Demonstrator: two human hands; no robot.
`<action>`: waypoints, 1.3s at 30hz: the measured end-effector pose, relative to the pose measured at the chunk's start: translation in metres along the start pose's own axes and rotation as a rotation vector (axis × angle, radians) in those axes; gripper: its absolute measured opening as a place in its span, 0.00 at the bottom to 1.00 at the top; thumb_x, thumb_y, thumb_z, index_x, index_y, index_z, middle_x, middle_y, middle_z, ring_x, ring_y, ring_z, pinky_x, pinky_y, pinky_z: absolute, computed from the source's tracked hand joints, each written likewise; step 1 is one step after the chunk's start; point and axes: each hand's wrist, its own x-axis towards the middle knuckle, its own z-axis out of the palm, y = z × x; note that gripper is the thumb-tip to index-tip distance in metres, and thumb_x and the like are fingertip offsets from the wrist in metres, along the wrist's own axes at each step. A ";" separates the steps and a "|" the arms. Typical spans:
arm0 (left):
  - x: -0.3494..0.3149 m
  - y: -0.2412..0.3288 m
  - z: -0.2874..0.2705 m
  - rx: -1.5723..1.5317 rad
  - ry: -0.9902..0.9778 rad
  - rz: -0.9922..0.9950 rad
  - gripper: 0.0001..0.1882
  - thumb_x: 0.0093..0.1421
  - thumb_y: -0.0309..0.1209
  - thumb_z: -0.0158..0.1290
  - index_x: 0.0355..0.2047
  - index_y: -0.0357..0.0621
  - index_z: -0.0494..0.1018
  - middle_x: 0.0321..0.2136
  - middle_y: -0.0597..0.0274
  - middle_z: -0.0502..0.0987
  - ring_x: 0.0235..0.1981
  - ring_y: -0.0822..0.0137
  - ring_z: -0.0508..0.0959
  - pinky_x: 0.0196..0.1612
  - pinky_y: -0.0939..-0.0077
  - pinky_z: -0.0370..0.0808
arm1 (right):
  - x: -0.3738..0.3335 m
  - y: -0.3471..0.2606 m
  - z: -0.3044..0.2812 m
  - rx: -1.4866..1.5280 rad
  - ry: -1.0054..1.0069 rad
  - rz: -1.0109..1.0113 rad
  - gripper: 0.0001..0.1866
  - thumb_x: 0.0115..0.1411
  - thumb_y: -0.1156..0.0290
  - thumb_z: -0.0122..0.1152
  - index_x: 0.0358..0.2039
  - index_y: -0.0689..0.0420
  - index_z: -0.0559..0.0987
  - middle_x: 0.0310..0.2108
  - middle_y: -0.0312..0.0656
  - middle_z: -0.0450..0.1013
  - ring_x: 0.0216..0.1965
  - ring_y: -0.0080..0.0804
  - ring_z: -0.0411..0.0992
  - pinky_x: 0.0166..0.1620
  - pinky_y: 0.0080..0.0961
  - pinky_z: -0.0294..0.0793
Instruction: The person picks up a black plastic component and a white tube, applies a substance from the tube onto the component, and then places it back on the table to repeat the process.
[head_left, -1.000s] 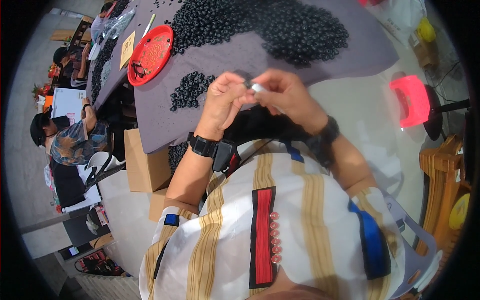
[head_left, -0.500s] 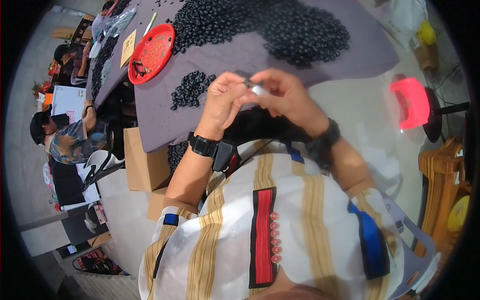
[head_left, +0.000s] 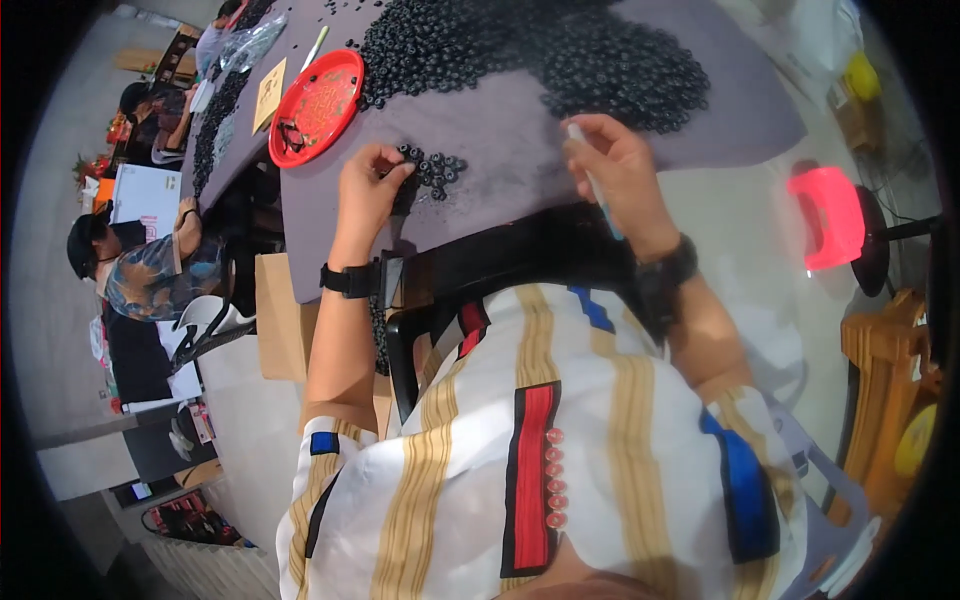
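My left hand [head_left: 370, 195] is at the near left of the table, its thumb and fingers pinched at the edge of a small cluster of black ring-shaped parts [head_left: 436, 172]. One such part seems to sit at the fingertips, though the fingers partly cover it. To the right, my right hand [head_left: 620, 175] is raised over the table's near edge and closed around a slim white pen-like tool [head_left: 592, 172] with a light-blue end. The tool's pale tip points up and to the left. The two hands are well apart.
A large heap of black ring-shaped parts [head_left: 630, 75] covers the far side of the grey-clothed table [head_left: 500, 120]. A red plate [head_left: 350, 118] lies left, beside a tan card [head_left: 268, 95]. Cardboard boxes [head_left: 280, 320] stand below. Other people [head_left: 150, 275] sit at left.
My hands were together in front of me and have separated. The left went left and down to the small cluster; the right moved right, with the pen-like tool now plainly visible.
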 end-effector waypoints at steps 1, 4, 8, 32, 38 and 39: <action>0.001 -0.010 -0.001 0.039 -0.014 0.027 0.09 0.48 0.21 0.61 0.28 0.35 0.72 0.23 0.61 0.75 0.27 0.69 0.75 0.31 0.75 0.70 | 0.000 0.000 0.000 -0.002 0.004 -0.003 0.11 0.61 0.72 0.58 0.44 0.56 0.75 0.23 0.30 0.70 0.19 0.13 0.64 0.20 0.09 0.61; 0.000 -0.013 0.001 0.244 0.002 0.217 0.10 0.48 0.22 0.61 0.30 0.34 0.73 0.26 0.55 0.75 0.27 0.61 0.76 0.31 0.70 0.71 | 0.001 0.004 -0.001 -0.005 -0.003 -0.005 0.11 0.61 0.72 0.57 0.44 0.57 0.75 0.24 0.30 0.70 0.19 0.13 0.64 0.20 0.08 0.61; 0.006 0.042 0.027 0.241 0.015 0.301 0.10 0.50 0.23 0.58 0.34 0.36 0.75 0.32 0.50 0.77 0.31 0.52 0.77 0.35 0.65 0.73 | 0.005 0.006 -0.010 0.055 0.053 -0.089 0.11 0.61 0.71 0.57 0.44 0.57 0.75 0.24 0.30 0.70 0.19 0.13 0.64 0.20 0.09 0.61; 0.064 0.071 0.104 0.059 -0.358 0.246 0.04 0.49 0.22 0.54 0.28 0.37 0.75 0.23 0.48 0.76 0.28 0.49 0.77 0.33 0.64 0.72 | 0.005 0.010 -0.006 -0.057 0.020 -0.056 0.11 0.60 0.71 0.59 0.43 0.57 0.75 0.24 0.30 0.70 0.19 0.13 0.64 0.21 0.10 0.61; 0.054 0.050 0.092 0.212 -0.282 0.530 0.07 0.49 0.22 0.54 0.31 0.38 0.76 0.29 0.47 0.76 0.30 0.54 0.78 0.36 0.64 0.74 | 0.005 0.018 0.000 -0.089 -0.024 -0.060 0.10 0.60 0.72 0.58 0.42 0.57 0.75 0.25 0.31 0.70 0.19 0.13 0.64 0.21 0.10 0.61; 0.052 0.056 0.089 0.212 -0.277 0.530 0.07 0.49 0.22 0.54 0.31 0.38 0.76 0.29 0.47 0.76 0.30 0.54 0.78 0.36 0.64 0.74 | 0.005 0.018 -0.001 -0.072 -0.015 -0.052 0.10 0.60 0.72 0.59 0.42 0.57 0.75 0.25 0.31 0.71 0.20 0.13 0.64 0.21 0.10 0.61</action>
